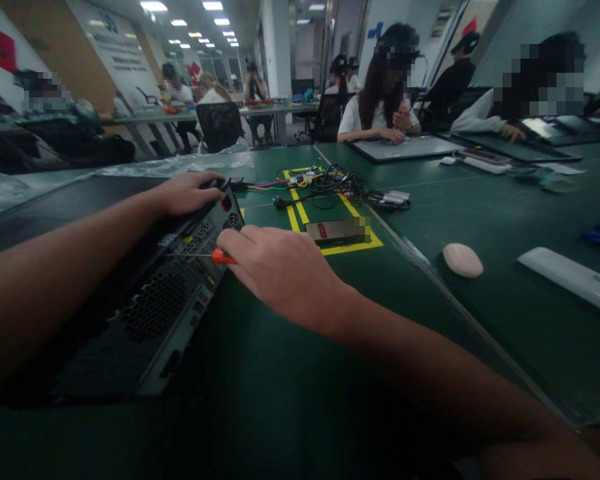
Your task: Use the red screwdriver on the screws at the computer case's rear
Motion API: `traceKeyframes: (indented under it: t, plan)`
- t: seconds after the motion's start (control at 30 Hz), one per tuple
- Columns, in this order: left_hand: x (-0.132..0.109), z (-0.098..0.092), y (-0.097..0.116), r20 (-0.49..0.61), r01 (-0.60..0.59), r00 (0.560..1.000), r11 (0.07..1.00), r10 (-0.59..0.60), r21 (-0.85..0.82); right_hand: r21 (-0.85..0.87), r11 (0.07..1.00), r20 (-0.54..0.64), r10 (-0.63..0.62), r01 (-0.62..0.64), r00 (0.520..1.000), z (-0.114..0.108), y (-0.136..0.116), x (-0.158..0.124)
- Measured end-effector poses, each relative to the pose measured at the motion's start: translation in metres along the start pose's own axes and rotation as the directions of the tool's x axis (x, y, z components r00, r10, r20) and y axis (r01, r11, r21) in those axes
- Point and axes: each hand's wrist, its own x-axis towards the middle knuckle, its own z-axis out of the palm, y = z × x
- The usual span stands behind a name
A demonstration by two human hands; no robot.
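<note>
A black desktop computer case (145, 360) lies on its side at the left, its rear panel with ports, vents and fan grille turned toward me. My right hand (280, 273) is closed around an orange-handled screwdriver (221, 257). The thin shaft points left and its tip reaches the rear panel; whether it sits in a screw is too small to tell. My left hand (193, 193) rests over the far top edge of the case, thumb along the edge and fingers partly hidden.
Beyond the case lies a bundle of cables (335, 180) near yellow tape (353, 249) and a flat grey box (330, 231). A pale mouse (463, 260) and a white bar (570, 277) lie right. Across the green table, a person (380, 100) works at a panel (400, 148).
</note>
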Motion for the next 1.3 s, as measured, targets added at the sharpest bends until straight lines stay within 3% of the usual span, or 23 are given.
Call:
traceKeyframes:
  t: [0.3, 0.77, 1.03, 1.3]
  plan:
    - [0.003, 0.0, -0.006, 0.005, 0.037, 0.999, 0.999, -0.037, -0.027, 0.034, 0.999, -0.061, -0.015, 0.017, 0.998, 0.006, 0.006, 0.0]
    - [-0.001, -0.003, 0.004, 0.002, 0.076, 0.997, 0.997, -0.076, -0.007, 0.019, 0.996, 0.022, 0.09, -0.09, 0.996, 0.005, 0.0, 0.002]
    - [0.0, -0.002, -0.003, -0.015, 0.069, 0.997, 0.997, -0.069, -0.045, 0.078, 0.99, 0.102, 0.107, -0.115, 0.989, 0.01, -0.002, 0.005]
    - [0.001, -0.002, 0.0, 0.009, 0.062, 0.998, 0.998, -0.062, -0.016, 0.047, 0.999, 0.043, 0.025, -0.027, 0.999, 0.008, 0.003, 0.0]
